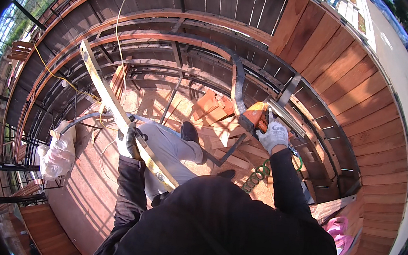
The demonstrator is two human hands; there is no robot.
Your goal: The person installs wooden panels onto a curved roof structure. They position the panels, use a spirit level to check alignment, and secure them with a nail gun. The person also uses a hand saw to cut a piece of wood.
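My left hand [132,142], in a white glove with dark patches, is closed around a long, pale yellow spirit level [104,89]. The level slants from the far left down toward my body, with round vials near its ends. On the right, my right hand [274,133] wears a white and grey glove. Its fingers wrap the dark grip of an orange nail gun [255,114], which is at a dark curved metal frame [239,84]. A green coiled hose [257,177] hangs below my right forearm.
Curved tiers of metal framing wrap around ahead, partly clad in reddish wood planks [353,83] on the right. Offcut boards [211,107] lie on the floor beyond my legs. A white sack [59,154] is at left, a pink bag [338,233] at lower right. A yellow cord [64,81] hangs at left.
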